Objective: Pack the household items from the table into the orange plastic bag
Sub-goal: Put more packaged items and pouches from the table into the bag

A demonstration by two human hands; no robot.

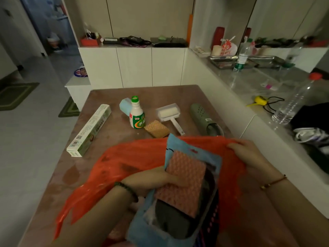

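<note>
Your left hand (153,179) grips a blue retail pack of scouring pads (179,148) by its left edge and holds it over the mouth of the orange plastic bag (128,157). Your right hand (249,154) pinches the bag's far rim and holds it up. The bag lies spread across the near half of the brown tabletop (160,93).

Through the pack's clear window you can make out one pink waffle-textured pad (185,180) on top of darker ones; their number cannot be told, and the small print on the blue card is unreadable.

Six items lie loose beyond the bag:
- One long green-and-white box (89,130) with a barcode at its near end, its print too small to read.
- One white bottle (136,114) with a green cap, standing upright, its green label showing the character "手" before the rest turns out of sight.
- One pale blue container (124,106) lying just behind the bottle, partly hidden by it.
- One yellow sponge (156,128).
- One white lint roller (170,114).
- One green perforated clog (204,118), its heel end hidden behind the bag's rim.
</note>
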